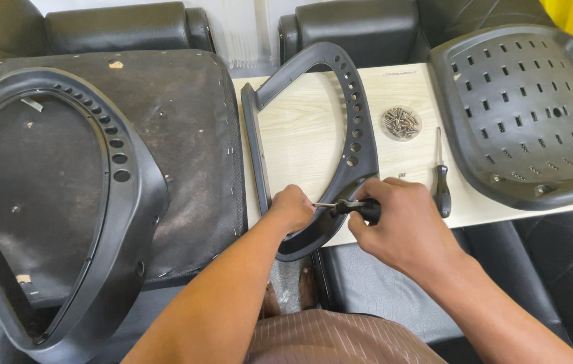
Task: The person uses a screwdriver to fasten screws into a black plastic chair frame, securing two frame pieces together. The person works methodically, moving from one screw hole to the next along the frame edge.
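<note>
Right hand (pixel 401 226), just right of the frame's centre: clenched round the black handle of a screwdriver (pixel 357 206), thin metal shaft lying level and pointing left. Left hand (pixel 293 207), at centre: fingers curled in, pinching at the shaft's tip, perhaps steadying a screw there, though too small to tell. Both hands pressed close against the lower end of a black curved armrest (pixel 350 145), lying flat on the pale wooden table (pixel 300 128) in the middle of the frame, its row of round holes running up the outer curve, its straight bar down the left side.

Progress, as a judgement only: early to middling. Armrest loose on the table, joined to nothing visible; screwdriver set at its lower end; most pieces lying apart.

Just right of the hands: a second screwdriver (pixel 442 185), black-handled, lying untouched on the table. Above it, a small round dish of screws (pixel 401 123), well filled. Far right: a black plastic seat shell (pixel 526 114) with rows of slots, resting on the table's edge. Left half of the frame: a worn dark seat cushion (pixel 178 155), underside up, and over it a second curved armrest (pixel 97 202) of the same kind. Upper edge: black padded sofas (pixel 118 27). Bottom centre: striped brown cloth over the lap.
</note>
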